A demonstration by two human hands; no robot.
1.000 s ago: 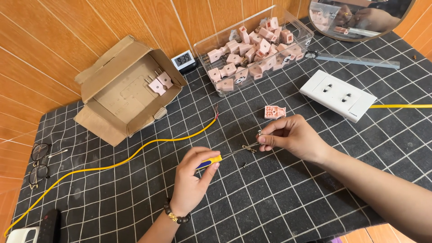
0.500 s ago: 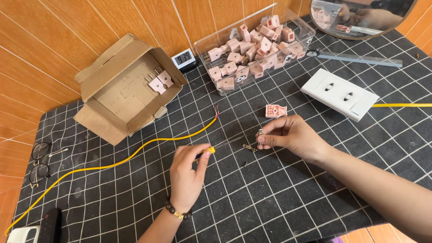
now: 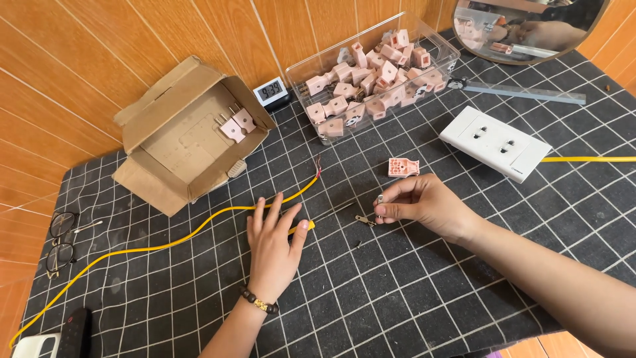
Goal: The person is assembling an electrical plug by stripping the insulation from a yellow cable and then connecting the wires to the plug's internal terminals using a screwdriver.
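Note:
My left hand [image 3: 271, 248] lies palm down on the gridded mat with its fingers spread. It covers a screwdriver whose yellow handle end [image 3: 309, 225] shows at my thumb; the thin shaft [image 3: 338, 211] points up and right. A yellow cable [image 3: 165, 244] with bared wire ends passes just above my fingertips. My right hand [image 3: 424, 205] pinches a small metal piece [image 3: 379, 199] between thumb and forefinger. Another small metal prong [image 3: 363, 219] lies on the mat beside it. A pink plug shell [image 3: 403, 167] sits just above my right hand.
A clear plastic box [image 3: 299, 74] holds several pink plugs at the back. An open cardboard box [image 3: 165, 172] with two pink plugs lies at left, a small digital clock [image 3: 271, 91] beside it. A white double socket [image 3: 495, 143], a steel ruler [image 3: 530, 94], a mirror [image 3: 530, 26] and glasses [image 3: 61, 240] surround the mat.
My left hand has let go of the yellow-handled screwdriver and flattened over it, fingers now spread. My right hand has stayed in place, still pinching the small metal piece.

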